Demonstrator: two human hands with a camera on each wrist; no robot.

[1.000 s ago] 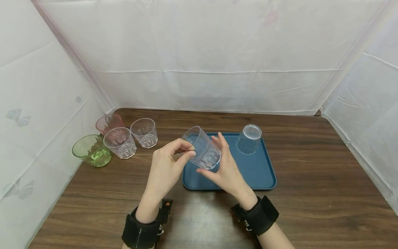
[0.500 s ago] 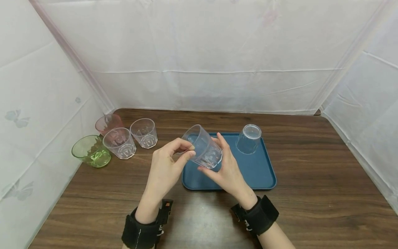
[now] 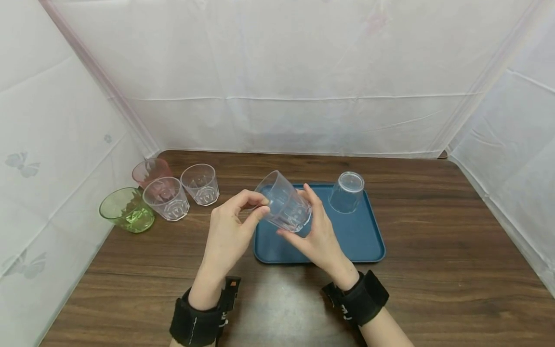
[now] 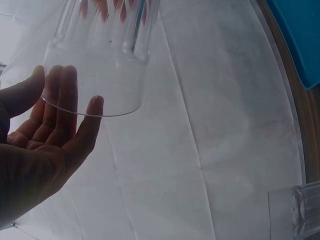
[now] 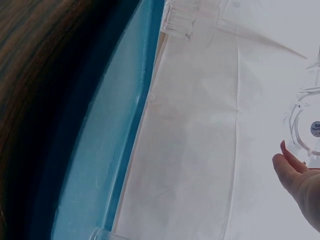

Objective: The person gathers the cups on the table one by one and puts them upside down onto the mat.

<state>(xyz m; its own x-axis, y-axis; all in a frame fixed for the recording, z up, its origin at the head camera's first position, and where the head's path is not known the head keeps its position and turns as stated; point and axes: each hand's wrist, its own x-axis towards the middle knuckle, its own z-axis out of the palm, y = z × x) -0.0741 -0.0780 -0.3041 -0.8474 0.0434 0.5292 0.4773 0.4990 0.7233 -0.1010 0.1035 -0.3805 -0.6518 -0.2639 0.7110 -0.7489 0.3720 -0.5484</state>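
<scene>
A clear faceted drinking glass (image 3: 284, 205) is held tilted over the blue tray (image 3: 362, 250), its mouth toward the upper left. My left hand (image 3: 230, 229) pinches its rim between thumb and fingers, with fingertips inside the glass. Around the base end curls my right hand (image 3: 318, 236), thumb below and fingers behind. In the left wrist view the left thumb (image 4: 22, 95) lies outside the clear wall. The right wrist view shows the glass's round base with a small round sticker (image 5: 315, 129).
Another clear glass (image 3: 347, 193) stands upside down at the tray's back right. To the left on the wooden table (image 3: 433, 241) are two clear glasses, one farther right (image 3: 201, 184), a green glass (image 3: 127, 210) and a pink glass (image 3: 151, 171). White sheeting (image 3: 282, 82) encloses the back and sides.
The held glass has shifted slightly up and to the right, turning a little. Both hands keep their grip, and the other glasses stay put.
</scene>
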